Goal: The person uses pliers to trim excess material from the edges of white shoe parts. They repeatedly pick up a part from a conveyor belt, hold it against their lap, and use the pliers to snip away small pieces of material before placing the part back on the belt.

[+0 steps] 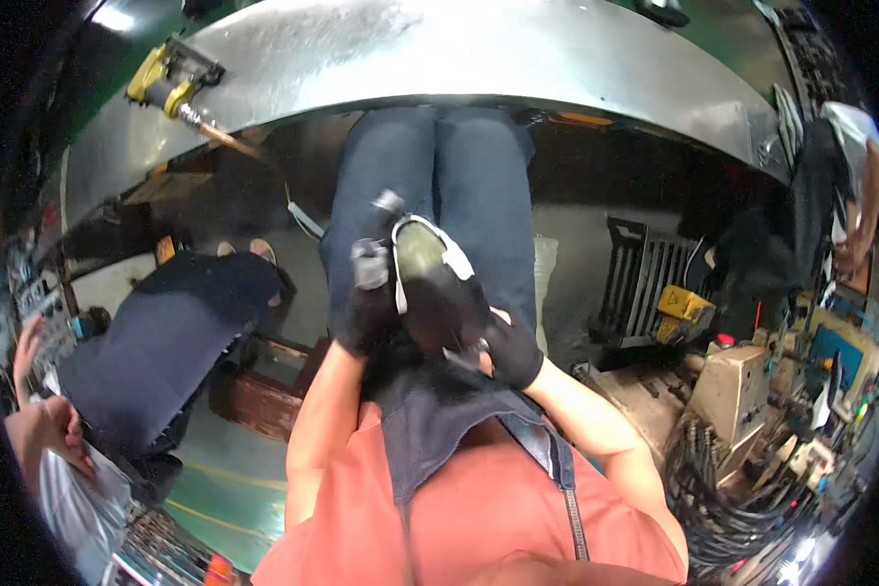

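Note:
Over my lap I hold a shoe [438, 293], dark with a white edge round an olive-coloured end that points away from me. Motion blurs it a little, so its finer detail is lost. My left hand [366, 308], in a black glove with grey wrapping on the fingertips, is closed along the shoe's left side. At the near right end, my right hand [514, 348], also in a black glove, grips the shoe with the thumb and fingertips showing bare. The undersides of both grips are hidden.
A metal bench [439, 54] curves across the front, with a yellow pneumatic nail gun [171, 86] and its hose at the left. One person [73, 459] is at my left, another [861, 186] at far right. Beside me on the right stand a machine box [731, 391] and bundled cables [718, 498].

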Motion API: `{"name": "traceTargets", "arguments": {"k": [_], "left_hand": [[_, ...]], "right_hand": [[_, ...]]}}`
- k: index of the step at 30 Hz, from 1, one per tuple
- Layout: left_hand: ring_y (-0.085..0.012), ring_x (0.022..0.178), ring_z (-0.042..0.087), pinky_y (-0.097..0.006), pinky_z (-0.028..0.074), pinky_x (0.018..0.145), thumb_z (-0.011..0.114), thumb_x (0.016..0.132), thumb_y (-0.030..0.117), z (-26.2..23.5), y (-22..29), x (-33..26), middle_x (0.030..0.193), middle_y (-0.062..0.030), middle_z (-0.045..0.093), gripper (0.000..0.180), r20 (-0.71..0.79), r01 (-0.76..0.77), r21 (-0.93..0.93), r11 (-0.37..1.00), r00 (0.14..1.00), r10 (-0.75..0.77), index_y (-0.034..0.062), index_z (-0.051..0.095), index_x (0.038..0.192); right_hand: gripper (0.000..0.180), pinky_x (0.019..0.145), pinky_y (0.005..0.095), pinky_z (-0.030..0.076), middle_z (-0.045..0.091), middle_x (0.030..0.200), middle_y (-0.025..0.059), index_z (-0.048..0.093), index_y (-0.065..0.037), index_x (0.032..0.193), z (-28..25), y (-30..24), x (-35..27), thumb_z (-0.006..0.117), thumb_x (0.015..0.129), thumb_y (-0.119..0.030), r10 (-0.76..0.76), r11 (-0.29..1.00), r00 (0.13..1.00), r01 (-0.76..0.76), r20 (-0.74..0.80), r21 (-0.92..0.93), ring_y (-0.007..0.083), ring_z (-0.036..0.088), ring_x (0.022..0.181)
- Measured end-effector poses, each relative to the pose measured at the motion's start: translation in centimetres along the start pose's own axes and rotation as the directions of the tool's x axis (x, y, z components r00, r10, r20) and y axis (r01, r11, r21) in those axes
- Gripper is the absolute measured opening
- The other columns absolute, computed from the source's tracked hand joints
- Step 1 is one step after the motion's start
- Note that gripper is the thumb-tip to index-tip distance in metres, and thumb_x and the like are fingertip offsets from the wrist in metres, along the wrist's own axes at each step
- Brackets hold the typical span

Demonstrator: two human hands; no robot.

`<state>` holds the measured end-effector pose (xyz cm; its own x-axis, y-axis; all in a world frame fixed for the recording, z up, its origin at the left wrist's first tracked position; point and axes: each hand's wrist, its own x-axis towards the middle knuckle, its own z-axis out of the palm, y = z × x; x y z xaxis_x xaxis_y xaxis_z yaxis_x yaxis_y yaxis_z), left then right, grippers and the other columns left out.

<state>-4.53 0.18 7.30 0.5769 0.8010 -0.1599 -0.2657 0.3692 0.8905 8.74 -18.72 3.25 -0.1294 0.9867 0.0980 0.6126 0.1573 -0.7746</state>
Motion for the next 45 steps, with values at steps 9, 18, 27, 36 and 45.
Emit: {"name": "traceTargets", "arguments": {"k": [9, 18, 27, 36, 45], "left_hand": [[-0.0198, 0.107, 0.053, -0.033, 0.041, 0.096, 0.051, 0.089, 0.029, -1.1, -6.2, -0.9, 0.115, -0.0099, 0.054, 0.045, 0.059, 0.165, -0.261, 0.951, 0.986, -0.155, 0.0035, 0.043, 0.126], [-0.0158, 0.106, 0.051, -0.03, 0.038, 0.096, 0.042, 0.093, 0.02, 0.2, -0.7, -0.3, 0.113, -0.0074, 0.052, 0.035, 0.139, 0.234, -0.269, 0.934, 0.969, -0.203, 0.0026, 0.045, 0.123], [-0.0417, 0.086, 0.061, -0.046, 0.049, 0.069, 0.055, 0.087, 0.03, 2.5, 0.1, 1.7, 0.097, -0.0241, 0.06, 0.04, -0.143, 0.03, 0.86, 0.51, 0.972, 0.185, 0.003, 0.045, 0.115], [-0.032, 0.114, 0.054, -0.037, 0.043, 0.093, 0.064, 0.082, 0.02, 2.5, -4.9, -1.2, 0.122, -0.0254, 0.054, 0.059, -0.047, -0.046, 0.817, 0.575, 0.988, 0.147, -0.0045, 0.042, 0.131], [-0.04, 0.117, 0.048, -0.041, 0.039, 0.097, 0.065, 0.081, 0.022, 2.7, -6.5, -1.5, 0.125, -0.0278, 0.049, 0.055, 0.02, -0.115, 0.883, 0.456, 0.978, 0.207, -0.0056, 0.047, 0.125]], "right_hand": [[0.041, 0.083, 0.0452, 0.048, 0.06, 0.095, 0.0177, 0.058, 0.003, 0.098, 0.2, 4.0, -2.7, 0.061, 0.076, -0.031, 0.039, 0.943, 0.993, -0.075, 0.116, 0.325, 0.0361, 0.06, 0.088], [0.035, 0.082, 0.0441, 0.049, 0.061, 0.102, 0.0184, 0.055, 0.003, 0.108, -0.7, 4.5, -1.0, 0.056, 0.076, -0.011, 0.031, 0.929, 0.981, -0.099, 0.193, 0.356, 0.0361, 0.061, 0.094], [0.051, 0.055, 0.0279, 0.044, 0.054, 0.063, 0.0044, 0.058, -0.001, 0.093, -8.1, -2.2, 10.0, 0.036, 0.097, -0.047, 0.79, 0.396, 0.566, -0.765, 0.237, 0.508, 0.0134, 0.054, 0.054], [0.057, 0.086, 0.0314, 0.045, 0.065, 0.107, 0.0126, 0.06, 0.001, 0.113, -8.2, 5.8, 7.3, 0.039, 0.095, -0.049, 0.535, 0.686, 0.842, -0.481, 0.069, 0.545, 0.0192, 0.062, 0.093], [0.043, 0.061, 0.046, 0.046, 0.062, 0.077, 0.0237, 0.063, -0.002, 0.088, -7.9, 3.5, 6.0, 0.043, 0.092, -0.04, 0.348, 0.932, 0.922, -0.32, 0.167, -0.172, 0.0408, 0.06, 0.067]]}}
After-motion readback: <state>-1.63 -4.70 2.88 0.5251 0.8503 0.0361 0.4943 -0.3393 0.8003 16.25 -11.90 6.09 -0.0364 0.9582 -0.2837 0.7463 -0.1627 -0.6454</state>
